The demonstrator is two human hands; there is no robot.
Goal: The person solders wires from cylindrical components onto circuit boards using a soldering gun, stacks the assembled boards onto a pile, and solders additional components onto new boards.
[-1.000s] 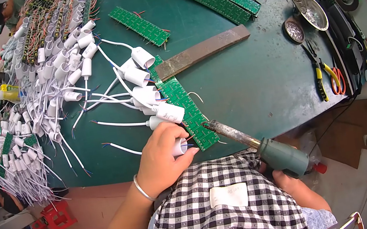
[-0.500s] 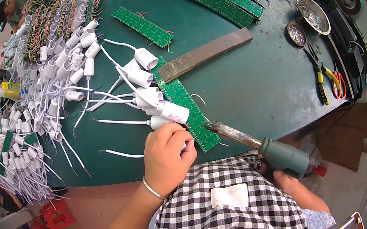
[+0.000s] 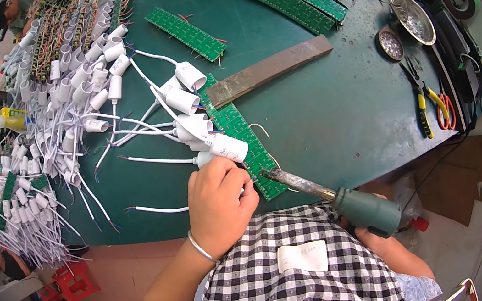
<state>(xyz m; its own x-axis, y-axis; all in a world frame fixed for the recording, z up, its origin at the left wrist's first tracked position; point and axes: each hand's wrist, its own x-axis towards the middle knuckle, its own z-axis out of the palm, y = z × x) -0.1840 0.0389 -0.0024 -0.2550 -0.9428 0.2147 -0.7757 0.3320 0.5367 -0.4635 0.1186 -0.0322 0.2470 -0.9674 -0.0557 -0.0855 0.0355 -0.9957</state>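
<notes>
My left hand [image 3: 222,201] is closed in a pinch at the near left edge of a green circuit board strip [image 3: 237,127]. A white cable [image 3: 159,211] runs under that hand from the left, and a bit of white shows between the fingers; its end is hidden. My right hand [image 3: 378,241] grips a soldering iron [image 3: 367,211] by its green handle, fingers mostly hidden behind it. The iron's dark tip touches or hovers just over the board's near end. Several white cylindrical caps with cables [image 3: 229,148] lie along the strip's left side.
A brown flat bar [image 3: 269,72] lies across the strip's far end. Heaped white corded caps [image 3: 84,90] cover the left. More green boards [image 3: 186,33] lie farther back. At right are pliers [image 3: 420,98], orange-handled scissors [image 3: 445,113], a small round tin [image 3: 390,45] and a metal bowl [image 3: 413,19].
The soldering iron has moved left, its tip shifting from the board's right edge onto the board. My left hand has stayed nearly in place; its cable has shifted slightly left and down.
</notes>
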